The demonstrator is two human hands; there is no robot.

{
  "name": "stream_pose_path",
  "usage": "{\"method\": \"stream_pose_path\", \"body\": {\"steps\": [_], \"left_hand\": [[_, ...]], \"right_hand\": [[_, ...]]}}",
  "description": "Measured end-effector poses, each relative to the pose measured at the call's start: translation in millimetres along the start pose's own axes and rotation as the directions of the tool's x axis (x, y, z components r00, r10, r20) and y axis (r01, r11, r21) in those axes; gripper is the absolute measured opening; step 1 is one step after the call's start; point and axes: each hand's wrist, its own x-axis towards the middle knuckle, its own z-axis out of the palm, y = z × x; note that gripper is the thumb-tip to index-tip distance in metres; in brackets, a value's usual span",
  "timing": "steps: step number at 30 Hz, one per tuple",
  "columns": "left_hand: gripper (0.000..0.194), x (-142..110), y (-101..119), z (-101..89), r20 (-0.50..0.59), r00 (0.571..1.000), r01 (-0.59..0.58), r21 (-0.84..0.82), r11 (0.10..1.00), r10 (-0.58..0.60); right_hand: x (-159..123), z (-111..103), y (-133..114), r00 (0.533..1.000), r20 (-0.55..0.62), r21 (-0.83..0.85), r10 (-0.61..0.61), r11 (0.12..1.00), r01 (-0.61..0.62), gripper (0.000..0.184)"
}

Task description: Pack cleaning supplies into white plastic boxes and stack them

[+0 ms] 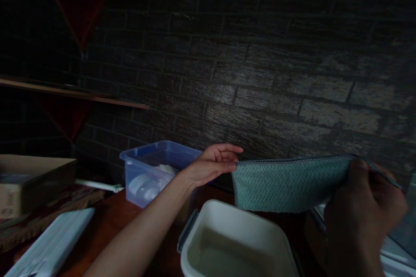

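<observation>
A green textured cloth with a dark, light-flecked edging hangs stretched between my two hands. My left hand pinches its upper left corner between thumb and finger, the other fingers held loosely out. At the other end my right hand grips the cloth's upper edge, the thumb lying on top. Below the cloth stands a white plastic container without a lid on it, a grey clip at its left side. Its visible inside is bare, and its near part is cut off by the frame.
Behind my left forearm is a translucent blue bin with pale items inside. A light flat panel, perhaps a lid, lies at left on the brown table. Farther left is a cardboard box. A dark brick wall with a shelf rises behind.
</observation>
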Motion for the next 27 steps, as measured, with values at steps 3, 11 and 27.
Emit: {"method": "stream_pose_path", "body": {"steps": [3,11,27], "left_hand": [[0.057,2.4,-2.6,-3.6,0.045,0.997,0.059,0.137,0.989,-0.066],[0.064,-8.4,-5.1,51.0,0.033,0.999,-0.033,0.430,0.902,0.021],[0.022,-7.8,6.2,45.4,-0.090,0.994,-0.029,0.351,0.936,0.064]], "right_hand": [[-0.8,3.6,-6.8,0.993,0.090,-0.024,0.072,0.997,-0.070,0.030],[-24.0,16.9,-16.7,0.543,0.840,-0.019,-0.005,0.999,0.039,0.024],[-25.0,15.5,-15.8,0.291,0.942,-0.111,0.168,0.973,-0.202,0.028]]}}
